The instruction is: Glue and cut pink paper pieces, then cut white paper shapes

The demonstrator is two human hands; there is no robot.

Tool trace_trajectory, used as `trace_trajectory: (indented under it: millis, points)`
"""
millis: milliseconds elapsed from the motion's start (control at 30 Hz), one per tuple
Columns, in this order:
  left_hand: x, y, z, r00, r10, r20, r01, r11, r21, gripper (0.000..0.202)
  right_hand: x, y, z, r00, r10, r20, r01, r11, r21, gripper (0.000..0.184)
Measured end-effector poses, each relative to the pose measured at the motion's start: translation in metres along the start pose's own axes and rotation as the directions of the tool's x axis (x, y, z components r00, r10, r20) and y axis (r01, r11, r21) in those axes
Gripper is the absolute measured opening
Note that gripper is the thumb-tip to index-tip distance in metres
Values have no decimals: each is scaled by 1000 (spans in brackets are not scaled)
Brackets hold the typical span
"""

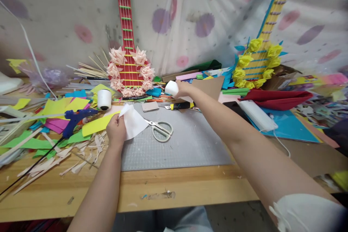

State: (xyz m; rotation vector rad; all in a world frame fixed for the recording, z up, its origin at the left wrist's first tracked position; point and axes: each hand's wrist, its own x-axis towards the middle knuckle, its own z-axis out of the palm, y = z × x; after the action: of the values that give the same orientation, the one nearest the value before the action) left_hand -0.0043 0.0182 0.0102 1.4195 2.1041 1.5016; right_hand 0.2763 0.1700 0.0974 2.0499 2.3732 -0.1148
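Note:
My left hand (116,130) pinches a piece of white paper (133,121) between thumb and fingers, over the left part of the grey cutting mat (179,152). Scissors with pale green handles (162,131) lie beside the paper, their blades pointing at it. Toward the back of the table, my right hand (185,90) is closed on a small white rounded object (172,88); its exact kind is unclear. Below that hand lies a yellow and black utility knife (179,106), next to a small grey cardboard piece (150,106).
A blue glue gun (77,117) lies left among paper scraps, near a white cylinder (104,99). Behind stand a red paper guitar (127,58) with pink flowers and a yellow one (258,58). A white power bank (257,115) with a cable lies right.

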Motion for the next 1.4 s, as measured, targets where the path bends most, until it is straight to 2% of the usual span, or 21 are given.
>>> trace_trajectory:
  millis: [100, 167, 233, 333, 433, 567, 733, 900, 1033, 1133, 1200, 1267, 1333, 1400]
  points:
    - [0, 0, 2, 1000, 10, 14, -10, 1000, -9, 20, 26, -7, 8, 999, 46, -8, -47, 983, -178, 85]
    - [3, 1, 2, 1000, 6, 6, -6, 1000, -8, 21, 41, -9, 13, 999, 16, -49, -27, 968, -251, 79]
    - [6, 2, 2, 1000, 6, -10, -6, 1000, -11, 21, 54, -11, 16, 990, -101, -94, 68, 951, -302, 73]
    - [9, 4, 4, 1000, 6, -31, -6, 1000, -22, 21, 71, -17, 20, 944, -312, -110, 257, 900, -352, 72]
    - [9, 3, 6, 1000, -9, -25, 9, 1000, -24, 21, 85, -25, 24, 906, -403, -132, 331, 867, -372, 71]
    - [7, 1, 9, 1000, -5, 2, 5, 999, -35, 21, 97, -31, 33, 903, -374, -212, 290, 894, -342, 70]
    - [5, 5, 10, 1000, -14, 20, 15, 999, -52, 20, 100, -36, 44, 889, -234, -393, 167, 966, -198, 57]
    - [6, 7, 9, 1000, -21, -11, 20, 996, -83, 19, 94, -42, 52, 927, -190, -323, 160, 980, -117, 71]
    - [13, 2, 11, 994, -84, -71, 72, 985, -158, 20, 74, -41, 49, 917, -185, -353, 181, 982, -46, 68]
    - [19, 0, 15, 973, -216, -82, 175, 921, -348, 21, 40, -34, 47, 933, -168, -317, 210, 972, 104, 50]
    - [21, 3, 17, 940, -338, -45, 253, 779, -574, 20, 6, -31, 50, 951, -174, -256, 244, 930, 274, 37]
    - [19, 11, 17, 925, -376, 59, 288, 589, -755, 21, -32, -32, 56, 964, -186, -187, 257, 828, 499, 33]
    - [14, 21, 13, 909, -365, 199, 353, 426, -833, 22, -69, -36, 65, 969, -214, -122, 238, 682, 691, 35]
    - [7, 30, 8, 875, -332, 352, 457, 329, -826, 24, -98, -41, 74, 973, -218, -78, 196, 597, 778, 36]
